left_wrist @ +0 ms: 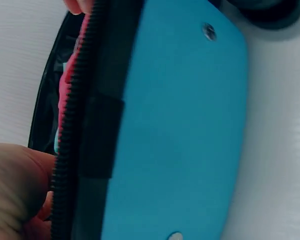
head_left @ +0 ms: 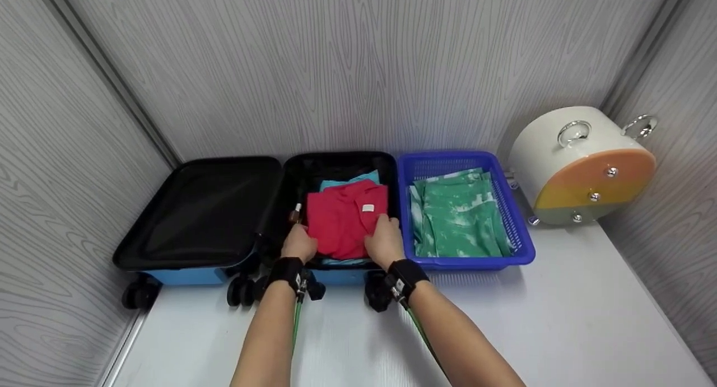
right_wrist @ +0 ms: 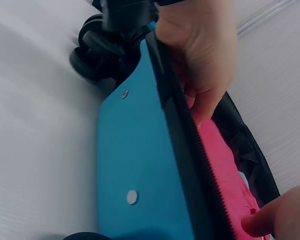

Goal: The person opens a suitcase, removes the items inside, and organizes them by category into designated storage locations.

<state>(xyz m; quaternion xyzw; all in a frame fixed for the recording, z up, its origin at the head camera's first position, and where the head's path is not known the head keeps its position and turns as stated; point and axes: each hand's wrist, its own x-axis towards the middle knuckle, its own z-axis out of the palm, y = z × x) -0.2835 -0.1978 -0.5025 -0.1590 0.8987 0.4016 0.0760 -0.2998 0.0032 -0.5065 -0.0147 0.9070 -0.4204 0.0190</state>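
Note:
A folded red shirt (head_left: pixel 339 210) with a small white label lies in the right half of an open suitcase (head_left: pixel 339 276), over light-blue cloth (head_left: pixel 364 178). My left hand (head_left: pixel 299 244) holds the shirt's near left corner, and in the right wrist view its fingers reach down inside the rim. At the near right side my right hand (head_left: pixel 385 241) grips the shirt's edge; its thumb (right_wrist: pixel 262 222) presses on the red cloth. The fingertips under the cloth are hidden. Just beyond my left hand, a small brown bottle (head_left: pixel 295 214) with a white top lies inside the suitcase.
The suitcase's other half (head_left: pixel 213 208), black inside, lies open to the left. A blue plastic basket (head_left: pixel 524 247) with folded green-and-white cloth (head_left: pixel 459 213) stands against the right side. Farther right sits a cream rounded case (head_left: pixel 554 135) with a striped face. Wood-grain walls enclose the white tabletop (head_left: pixel 582 308).

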